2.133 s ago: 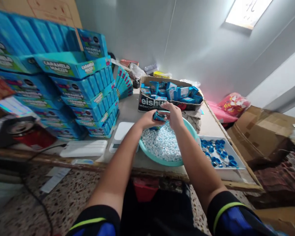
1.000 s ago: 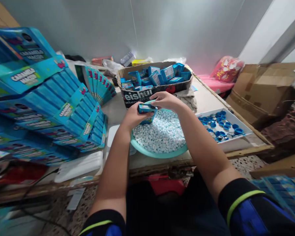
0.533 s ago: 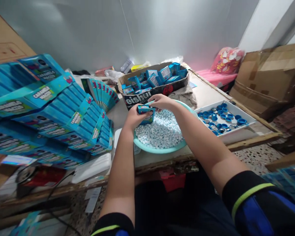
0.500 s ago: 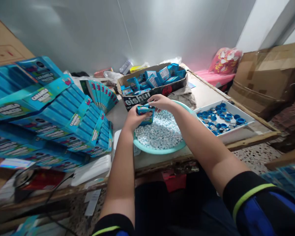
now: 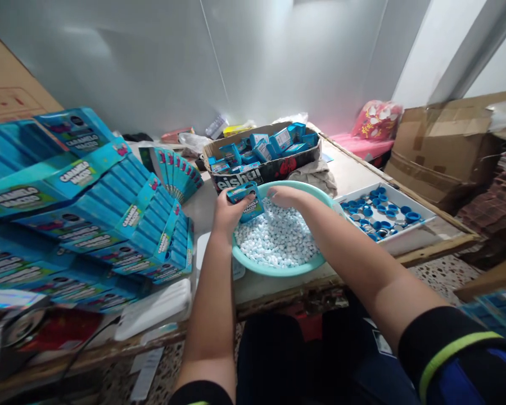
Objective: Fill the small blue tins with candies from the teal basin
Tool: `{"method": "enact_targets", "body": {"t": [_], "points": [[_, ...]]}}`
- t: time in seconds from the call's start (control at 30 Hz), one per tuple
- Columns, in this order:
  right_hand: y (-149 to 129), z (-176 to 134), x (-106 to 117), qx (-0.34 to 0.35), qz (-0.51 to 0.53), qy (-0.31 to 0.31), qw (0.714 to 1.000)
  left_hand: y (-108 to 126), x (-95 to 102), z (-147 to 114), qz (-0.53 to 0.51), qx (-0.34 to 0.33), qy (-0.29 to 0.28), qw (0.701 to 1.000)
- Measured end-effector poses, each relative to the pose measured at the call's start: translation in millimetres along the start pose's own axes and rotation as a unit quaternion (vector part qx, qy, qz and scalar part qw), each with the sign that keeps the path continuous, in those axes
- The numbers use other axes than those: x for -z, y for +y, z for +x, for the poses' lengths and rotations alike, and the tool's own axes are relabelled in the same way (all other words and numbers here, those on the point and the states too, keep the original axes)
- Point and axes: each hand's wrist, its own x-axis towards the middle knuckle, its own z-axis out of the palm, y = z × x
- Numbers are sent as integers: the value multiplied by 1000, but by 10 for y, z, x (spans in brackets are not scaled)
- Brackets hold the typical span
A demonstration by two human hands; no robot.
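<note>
My left hand (image 5: pixel 228 211) is closed around a small blue candy box (image 5: pixel 249 205), held tilted over the left rim of a mint-green basin (image 5: pixel 274 271). Many small white and pale-blue candies (image 5: pixel 278 242) fill the basin. Just right of the box, my right hand (image 5: pixel 284 197) reaches down to the far side of the candies, fingers bent together. Its fingertips are hidden, so what they hold does not show.
Behind the basin stands a cardboard carton (image 5: pixel 274 167) full of blue boxes. A white tray (image 5: pixel 405 229) with blue lids lies right. Stacked display boxes (image 5: pixel 84 208) rise at left, near fanned blue packets (image 5: pixel 177 174). A brown carton (image 5: pixel 438 152) stands far right.
My right hand has moved off the top of the candy box, down to the candies. My left hand keeps the box, now tilted more. The view has shifted slightly.
</note>
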Motion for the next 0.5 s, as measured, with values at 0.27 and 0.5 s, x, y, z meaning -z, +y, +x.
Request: {"method": "enact_targets", "body": {"t": [0.27,0.5], "points": [[-55,-247,-168,72,-243,-110,961,-53,-44,32,-30,-18,18,999],[16,-383,-189,95,-182,-147,968,43,-19,-16,32,-62,-79,994]]}}
